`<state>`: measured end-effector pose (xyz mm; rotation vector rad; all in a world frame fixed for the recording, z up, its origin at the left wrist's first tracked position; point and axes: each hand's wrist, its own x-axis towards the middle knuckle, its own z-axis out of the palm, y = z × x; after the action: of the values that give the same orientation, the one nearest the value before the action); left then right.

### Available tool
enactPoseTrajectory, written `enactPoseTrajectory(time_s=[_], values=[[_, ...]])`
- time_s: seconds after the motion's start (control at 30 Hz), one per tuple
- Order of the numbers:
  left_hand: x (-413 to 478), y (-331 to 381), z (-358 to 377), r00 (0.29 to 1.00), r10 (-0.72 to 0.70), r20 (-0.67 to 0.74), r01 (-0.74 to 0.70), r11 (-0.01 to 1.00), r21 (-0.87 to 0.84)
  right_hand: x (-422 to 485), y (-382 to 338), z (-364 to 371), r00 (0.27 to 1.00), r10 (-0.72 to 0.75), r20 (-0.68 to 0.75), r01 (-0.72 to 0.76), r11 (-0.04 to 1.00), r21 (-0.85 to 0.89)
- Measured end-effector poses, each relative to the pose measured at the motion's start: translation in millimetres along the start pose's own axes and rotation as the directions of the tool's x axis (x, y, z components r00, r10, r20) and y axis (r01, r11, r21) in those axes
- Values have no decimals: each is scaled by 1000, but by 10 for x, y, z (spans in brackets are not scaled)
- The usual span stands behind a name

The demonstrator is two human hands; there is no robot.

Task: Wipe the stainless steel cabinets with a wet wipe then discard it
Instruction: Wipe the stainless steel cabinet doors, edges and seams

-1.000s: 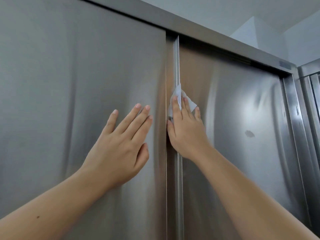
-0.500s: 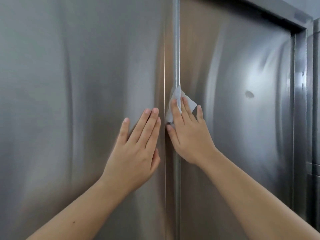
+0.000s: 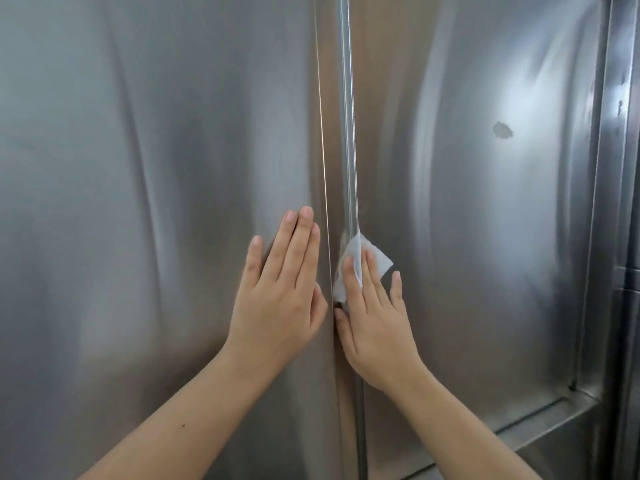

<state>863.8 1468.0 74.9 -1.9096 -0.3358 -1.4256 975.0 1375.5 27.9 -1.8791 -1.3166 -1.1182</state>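
A person is working at a steel cabinet point(image 3: 86, 116), both bare arms reaching up toward the strip point(image 3: 348, 133), the bright vertical edge running down between the two doors. The right hand point(image 3: 375, 327) is pressing a white wipe point(image 3: 379, 263) against the metal right at the strip. Its fingers point(image 3: 372, 271) are lying straight and slightly spread over the cloth, pinning it flat rather than curling round it, and the thumb is lying along the strip below the wipe. The wipe is sitting folded over the strip, one corner poking up along it above the fingertips, another sticking out just right of it, and a part wrapping round to its left side. The left hand point(image 3: 280, 299) is resting flat on the left door point(image 3: 156, 237) just left of the strip, fingers point(image 3: 298, 244) straight, close together and holding nothing. The two hands are sitting almost side by side, with little more than the strip between them. Well right of the strip, the right door point(image 3: 485, 323) is showing a small dark smudge point(image 3: 502, 129) higher than the hands, inside a bright patch of reflected light. Farther right of the strip the frame point(image 3: 620, 202) is standing upright, and a rail point(image 3: 540, 420) is running along the foot of the right door.
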Motion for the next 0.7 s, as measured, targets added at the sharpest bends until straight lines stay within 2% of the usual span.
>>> enactPoseTrajectory(time_s=[0.17, 0.33, 0.57, 0.7], values=[[-161, 69, 11, 1000, -4, 30, 4, 1000, 26, 239, 106, -133, 997, -73, 27, 75, 991, -108], [-297, 134, 31, 999, -6, 45, 4, 999, 46, 253, 90, -16, 999, -36, -14, 36, 999, -13], [-633, 239, 89, 997, 29, 69, -34, 997, 63, -629, 84, 422, 998, -46, -45, 49, 995, 81], [-941, 392, 124, 996, 29, 83, -36, 996, 85, -694, 109, 454, 998, -45, -42, 48, 995, 88]])
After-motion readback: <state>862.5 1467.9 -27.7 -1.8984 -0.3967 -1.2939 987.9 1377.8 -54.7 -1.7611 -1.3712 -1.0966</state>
